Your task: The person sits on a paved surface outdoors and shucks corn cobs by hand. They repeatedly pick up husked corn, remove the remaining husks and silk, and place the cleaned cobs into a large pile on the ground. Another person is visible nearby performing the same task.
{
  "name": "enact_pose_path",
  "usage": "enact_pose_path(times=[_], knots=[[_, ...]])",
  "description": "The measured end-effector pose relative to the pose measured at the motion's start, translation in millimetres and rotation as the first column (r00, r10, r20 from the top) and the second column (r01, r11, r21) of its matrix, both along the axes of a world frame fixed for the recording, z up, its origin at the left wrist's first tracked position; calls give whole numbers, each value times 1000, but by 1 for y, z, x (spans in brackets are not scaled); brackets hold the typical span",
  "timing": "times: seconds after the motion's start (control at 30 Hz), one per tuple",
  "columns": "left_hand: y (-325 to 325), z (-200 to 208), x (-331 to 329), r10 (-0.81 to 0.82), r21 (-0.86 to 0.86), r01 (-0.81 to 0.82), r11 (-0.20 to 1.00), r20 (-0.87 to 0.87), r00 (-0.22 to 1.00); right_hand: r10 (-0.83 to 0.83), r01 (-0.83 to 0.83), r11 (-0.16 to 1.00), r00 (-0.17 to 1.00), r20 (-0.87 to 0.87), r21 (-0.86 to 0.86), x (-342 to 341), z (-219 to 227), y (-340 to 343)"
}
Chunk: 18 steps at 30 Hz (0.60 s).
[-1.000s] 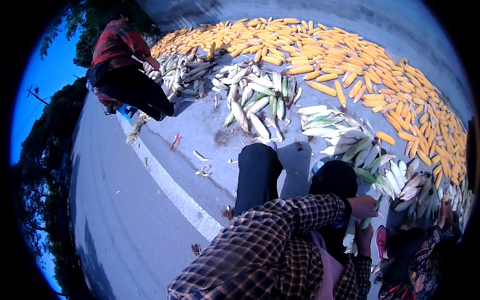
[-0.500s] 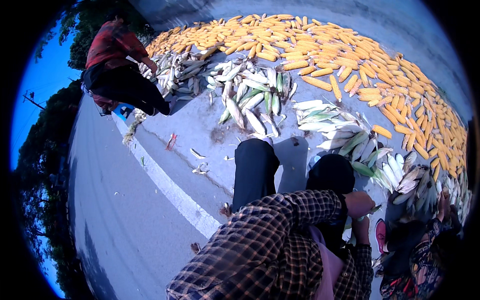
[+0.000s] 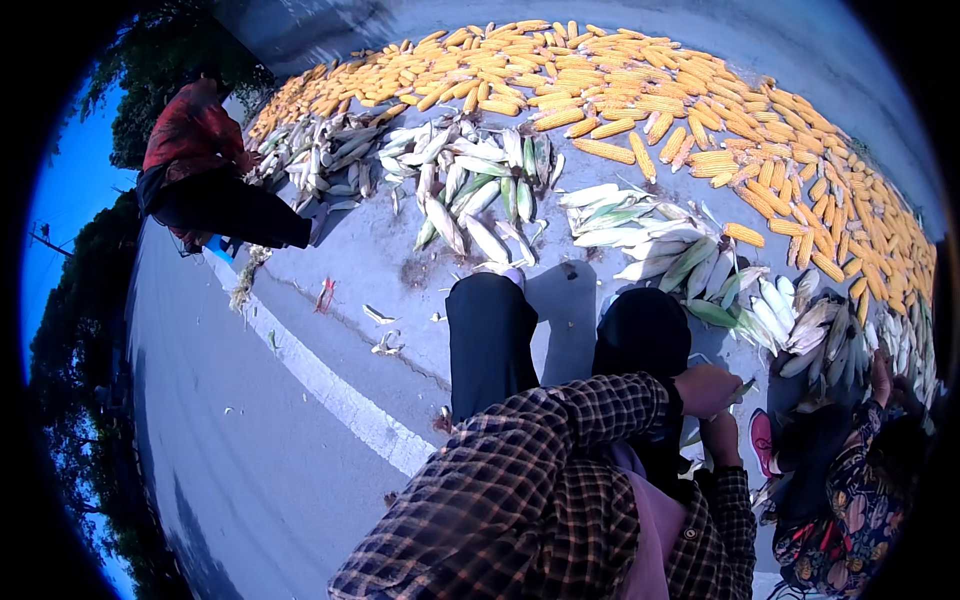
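My left hand [image 3: 707, 390] is closed, and my right hand [image 3: 720, 440] is closed just below it, the two nearly touching at my right side. Between them is an ear of corn, mostly hidden by the fingers; only a greenish husk tip [image 3: 743, 390] shows past my left hand. Ahead of my hands lies a heap of unhusked ears [image 3: 690, 255] in white and green husks. A second heap of unhusked corn [image 3: 480, 180] lies in front of my knees.
Bare yellow cobs [image 3: 640, 85] spread across the pavement along a grey wall. At far left a person in a red top [image 3: 190, 130] bends by more husked heaps. Close on my right sits another person in a flowered sleeve [image 3: 850, 500]. A white road line [image 3: 340, 400] runs at left.
The view has shifted slightly, so the scene sits a little further left and higher. My hands stay together at my right side. The person in red has straightened a little.
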<state>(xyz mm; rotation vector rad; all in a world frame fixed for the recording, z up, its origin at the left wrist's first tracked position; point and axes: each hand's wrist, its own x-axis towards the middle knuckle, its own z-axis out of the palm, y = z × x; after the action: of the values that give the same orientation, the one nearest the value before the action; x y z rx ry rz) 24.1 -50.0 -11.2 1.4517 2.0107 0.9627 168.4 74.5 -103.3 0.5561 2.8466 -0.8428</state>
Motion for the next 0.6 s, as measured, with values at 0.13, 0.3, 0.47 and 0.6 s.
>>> enact_pose_path(times=[0.13, 0.3, 0.47, 0.6], knots=[[4, 20, -8, 51, 61, -76, 995, 331, 942, -101, 101, 995, 995, -21, -20, 10, 46, 15], [21, 18, -4, -60, 130, 4, 992, 435, 898, -299, 299, 929, 954, 37, -217, -4, 70, 10], [14, 27, -18, 121, -19, -135, 991, 581, 805, -264, 260, 961, 964, -39, -92, -14, 120, 3], [24, 22, -15, 113, -52, -109, 993, 718, 687, -322, 320, 947, 944, -68, -32, -7, 127, 16]])
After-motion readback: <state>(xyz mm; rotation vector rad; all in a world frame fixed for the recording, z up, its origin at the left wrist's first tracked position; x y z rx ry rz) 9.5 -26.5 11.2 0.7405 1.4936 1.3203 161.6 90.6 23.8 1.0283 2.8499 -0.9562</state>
